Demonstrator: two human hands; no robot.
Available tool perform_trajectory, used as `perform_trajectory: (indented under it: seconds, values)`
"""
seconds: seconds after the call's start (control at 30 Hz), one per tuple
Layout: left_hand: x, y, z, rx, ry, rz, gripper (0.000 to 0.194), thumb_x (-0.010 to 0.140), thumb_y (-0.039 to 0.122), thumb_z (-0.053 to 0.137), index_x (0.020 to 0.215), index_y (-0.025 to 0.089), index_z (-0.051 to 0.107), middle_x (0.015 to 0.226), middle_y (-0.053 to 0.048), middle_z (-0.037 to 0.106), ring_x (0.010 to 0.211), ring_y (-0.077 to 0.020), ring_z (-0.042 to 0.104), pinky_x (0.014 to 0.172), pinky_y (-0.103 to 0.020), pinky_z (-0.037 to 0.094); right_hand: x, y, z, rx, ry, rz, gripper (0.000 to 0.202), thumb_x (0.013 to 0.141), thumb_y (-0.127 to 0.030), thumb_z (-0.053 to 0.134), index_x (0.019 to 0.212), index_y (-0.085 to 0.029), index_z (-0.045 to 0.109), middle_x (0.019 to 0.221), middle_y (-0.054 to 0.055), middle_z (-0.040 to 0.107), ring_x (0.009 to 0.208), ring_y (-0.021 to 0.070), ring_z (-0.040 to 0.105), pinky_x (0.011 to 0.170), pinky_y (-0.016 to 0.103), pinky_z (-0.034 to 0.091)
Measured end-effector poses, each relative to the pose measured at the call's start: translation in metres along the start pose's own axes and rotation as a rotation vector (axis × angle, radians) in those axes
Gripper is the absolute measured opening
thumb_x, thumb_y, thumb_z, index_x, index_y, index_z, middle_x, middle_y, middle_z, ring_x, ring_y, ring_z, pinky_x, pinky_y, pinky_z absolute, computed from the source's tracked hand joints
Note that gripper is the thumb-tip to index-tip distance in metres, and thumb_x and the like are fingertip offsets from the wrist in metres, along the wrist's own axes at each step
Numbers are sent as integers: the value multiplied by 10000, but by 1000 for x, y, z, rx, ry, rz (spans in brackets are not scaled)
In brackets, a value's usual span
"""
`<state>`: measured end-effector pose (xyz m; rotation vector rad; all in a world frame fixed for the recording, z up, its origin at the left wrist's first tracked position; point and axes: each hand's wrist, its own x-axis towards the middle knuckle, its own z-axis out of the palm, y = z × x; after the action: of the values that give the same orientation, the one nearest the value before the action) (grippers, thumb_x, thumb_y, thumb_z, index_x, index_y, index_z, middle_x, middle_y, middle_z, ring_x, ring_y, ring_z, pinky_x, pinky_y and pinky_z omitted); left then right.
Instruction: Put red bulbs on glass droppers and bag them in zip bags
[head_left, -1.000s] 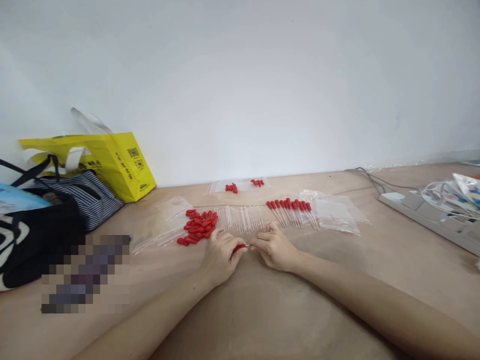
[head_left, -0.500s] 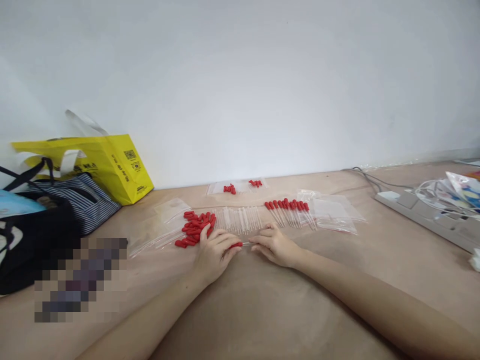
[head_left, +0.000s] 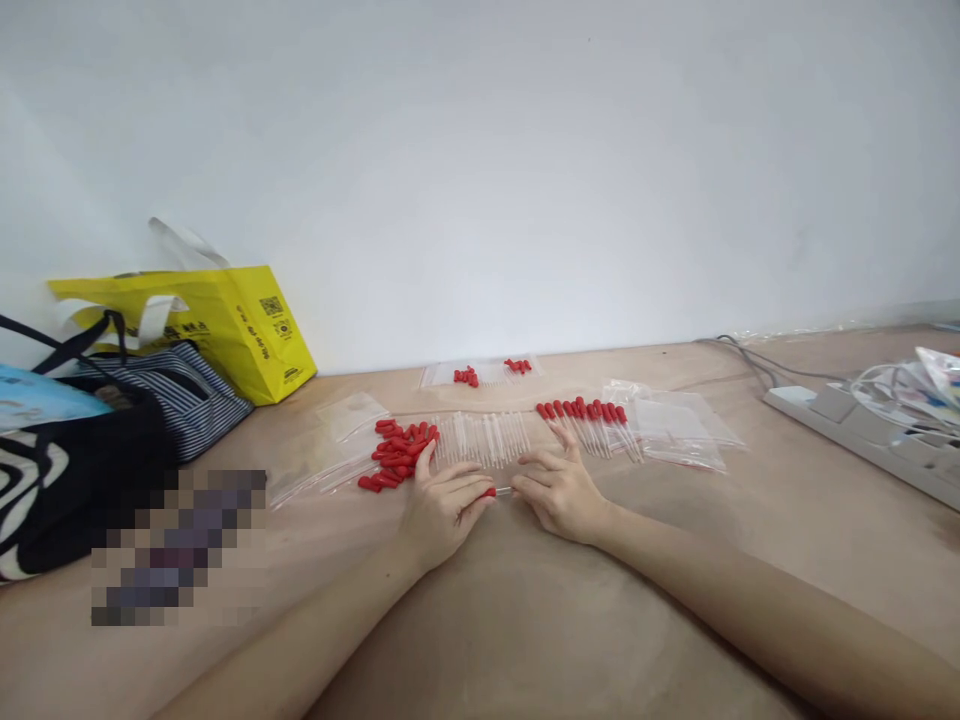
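Observation:
Just in front of the glass tubes, my left hand (head_left: 444,510) pinches a red rubber bulb (head_left: 490,492) between thumb and fingers. From the right, my right hand (head_left: 564,497) grips a thin clear dropper tube (head_left: 504,491), whose left end meets the bulb. How deep the tube sits inside cannot be seen. Beside my left hand lies a pile of loose red bulbs (head_left: 397,455). Beyond both hands runs a row of bare clear tubes (head_left: 484,438). Several droppers with red bulbs on their tubes (head_left: 589,413) lie behind my right hand.
Clear zip bags lie on the right (head_left: 686,430) and left (head_left: 337,468). Near the wall rests another bag (head_left: 486,374) with red pieces. A yellow bag (head_left: 277,345), striped pouch (head_left: 206,390) and blurred-out object (head_left: 180,550) are at left; a power strip (head_left: 862,430) at right.
The view has shifted slightly, moving everything a little to the right. Less of the bulb shows at my left fingertips, and my right index finger is raised higher. Both hands keep their grips.

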<state>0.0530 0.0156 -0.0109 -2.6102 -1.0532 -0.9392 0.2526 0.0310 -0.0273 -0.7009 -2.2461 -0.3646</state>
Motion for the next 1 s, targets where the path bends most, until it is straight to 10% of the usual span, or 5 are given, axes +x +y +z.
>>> perform_trajectory:
  seconds: [0.63,1.0]
  values:
    - [2,5,0,-73,69,-8,84,779,222,548,779,243,629,772,52,698,777,-147,630,1022,-473,48,2,3,8,81,38,-46,180,814,-167,433,694,-181,567,612,-28,639,854,132,557,984,475,31]
    - [3,-5,1,34,-2,-134,148,767,336,556,887,282,622,886,24,684,918,-203,574,1004,-497,73,7,8,-3,-93,-162,13,185,814,-243,458,708,-180,597,675,24,593,721,150,476,730,331,274]
